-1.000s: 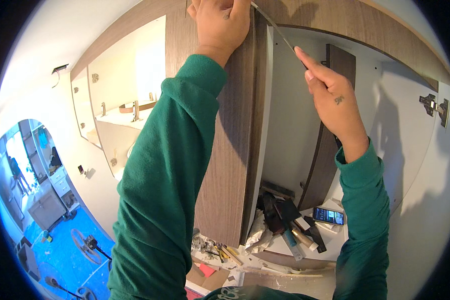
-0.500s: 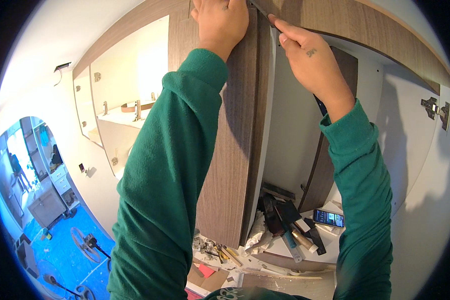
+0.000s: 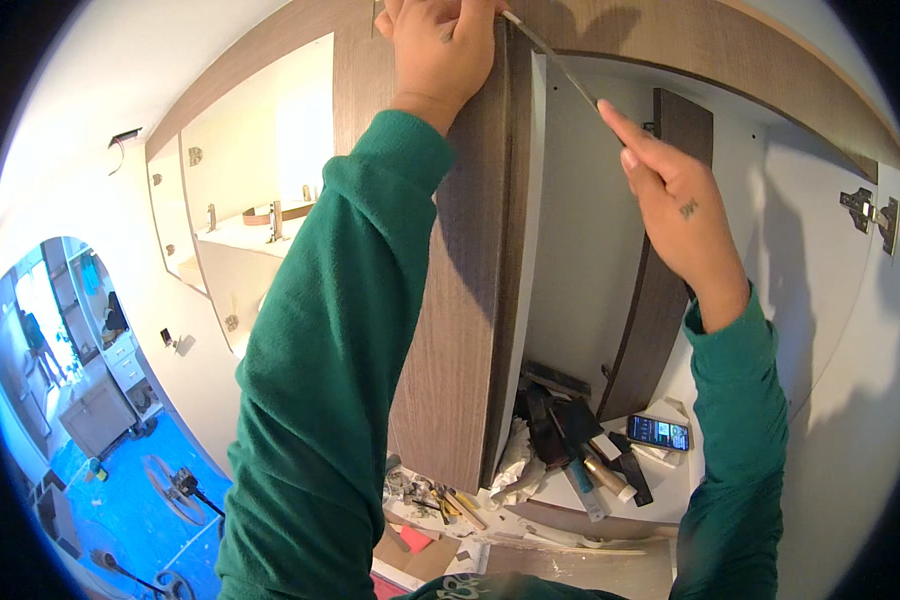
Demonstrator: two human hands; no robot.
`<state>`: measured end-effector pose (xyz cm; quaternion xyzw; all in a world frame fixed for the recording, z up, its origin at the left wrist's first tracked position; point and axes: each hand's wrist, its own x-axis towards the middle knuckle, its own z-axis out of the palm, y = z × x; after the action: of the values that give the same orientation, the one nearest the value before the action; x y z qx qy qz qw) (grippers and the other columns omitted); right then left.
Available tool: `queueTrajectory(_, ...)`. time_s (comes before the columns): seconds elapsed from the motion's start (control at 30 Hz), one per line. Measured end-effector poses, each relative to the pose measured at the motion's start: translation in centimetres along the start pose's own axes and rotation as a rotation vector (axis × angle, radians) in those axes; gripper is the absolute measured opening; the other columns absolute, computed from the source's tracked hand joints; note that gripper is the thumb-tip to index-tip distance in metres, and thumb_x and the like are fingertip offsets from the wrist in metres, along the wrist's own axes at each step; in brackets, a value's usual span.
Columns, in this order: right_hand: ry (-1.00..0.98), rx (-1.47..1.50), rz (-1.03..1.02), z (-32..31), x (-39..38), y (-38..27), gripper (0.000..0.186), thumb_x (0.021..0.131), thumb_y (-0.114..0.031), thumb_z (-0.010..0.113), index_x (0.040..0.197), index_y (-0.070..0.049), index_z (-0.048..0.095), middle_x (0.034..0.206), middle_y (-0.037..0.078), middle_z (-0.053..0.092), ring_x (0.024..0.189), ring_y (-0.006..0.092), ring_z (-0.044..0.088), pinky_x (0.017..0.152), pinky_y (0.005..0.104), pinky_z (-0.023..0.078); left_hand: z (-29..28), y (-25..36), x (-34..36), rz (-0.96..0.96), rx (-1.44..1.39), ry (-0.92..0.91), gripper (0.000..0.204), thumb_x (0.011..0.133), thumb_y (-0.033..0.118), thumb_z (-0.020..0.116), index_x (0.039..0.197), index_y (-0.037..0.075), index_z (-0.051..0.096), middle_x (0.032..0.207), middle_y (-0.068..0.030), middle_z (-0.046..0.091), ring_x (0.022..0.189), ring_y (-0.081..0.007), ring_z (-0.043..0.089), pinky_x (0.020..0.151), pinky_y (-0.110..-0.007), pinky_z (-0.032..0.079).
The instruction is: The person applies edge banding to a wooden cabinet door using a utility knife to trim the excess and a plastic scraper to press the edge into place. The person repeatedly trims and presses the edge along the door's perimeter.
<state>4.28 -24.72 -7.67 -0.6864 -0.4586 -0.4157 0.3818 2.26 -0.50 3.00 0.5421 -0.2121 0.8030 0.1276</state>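
Observation:
My right hand [image 3: 682,195] is closed around the lower end of a long thin file-like tool [image 3: 555,62], in front of the open cabinet. The tool slants up and left, its pale tip beside the fingers of my left hand [image 3: 444,45]. That hand is at the top of the brown wood-grain panel [image 3: 460,350], fingers curled and partly cut off by the upper picture edge. What it grips is hidden. A wood-grain rail [image 3: 670,35] runs across the top of the cabinet opening.
Inside the cabinet lie a phone [image 3: 658,432], several hand tools [image 3: 580,450] and a loose dark board [image 3: 660,240] leaning upright. A hinge [image 3: 870,215] sits on the right side. Small tools and hardware [image 3: 435,500] lie below; blue floor covering [image 3: 140,520] is at lower left.
My right hand has moved down and to the right, drawing the file-like tool with it, so more of its length shows. My left hand has stayed nearly in place.

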Motion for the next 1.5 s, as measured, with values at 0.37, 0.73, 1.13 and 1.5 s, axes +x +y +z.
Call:
queueTrajectory(0.37, -0.018, 0.624, 0.261, 0.3, -20.6, 2.7, 0.046, 0.109, -0.022, 0.054, 0.154, -0.016, 0.049, 0.073, -0.002, 0.052, 0.056, 0.0078, 0.047, 0.048, 0.0234, 0.042, 0.7, 0.8, 0.2, 0.008, 0.147, -0.168, 0.027, 0.094, 0.024, 0.06, 0.092, 0.0, 0.072, 0.103, -0.015, 0.068, 0.107, -0.0371, 0.057, 0.096, -0.049, 0.042)
queueTrajectory(0.73, 0.032, 1.058, 0.952, 2.9, -37.1, 5.0, 0.049, 0.107, -0.022, 0.055, 0.154, -0.012, 0.047, 0.075, 0.005, 0.058, 0.054, 0.0111, 0.051, 0.048, 0.0262, 0.044, 0.3, -1.0, 0.6, 0.084, -0.107, -0.284, 0.018, 0.083, 0.016, 0.062, 0.086, 0.007, 0.078, 0.093, -0.0067, 0.069, 0.095, -0.0268, 0.063, 0.092, -0.036, 0.046)
queueTrajectory(1.13, 0.072, 1.025, 1.237, 3.5, -44.7, 6.2, 0.053, 0.104, -0.017, 0.049, 0.156, -0.01, 0.043, 0.076, 0.007, 0.057, 0.049, 0.0131, 0.051, 0.044, 0.0272, 0.044, 0.0, -0.2, 0.4, -0.008, -0.258, -0.212, 0.03, 0.092, 0.016, 0.048, 0.088, 0.001, 0.074, 0.094, -0.0085, 0.07, 0.093, -0.0211, 0.059, 0.09, -0.033, 0.044)
queueTrajectory(1.5, 0.061, 1.069, 1.218, 4.4, -44.8, 5.8, 0.057, 0.104, -0.02, 0.048, 0.158, -0.004, 0.038, 0.073, 0.006, 0.055, 0.047, 0.0117, 0.048, 0.043, 0.0257, 0.043, -0.1, -0.9, 0.6, -0.032, -0.183, -0.224, 0.031, 0.096, 0.019, 0.051, 0.09, 0.001, 0.075, 0.092, -0.0077, 0.069, 0.092, -0.0208, 0.06, 0.09, -0.032, 0.044)
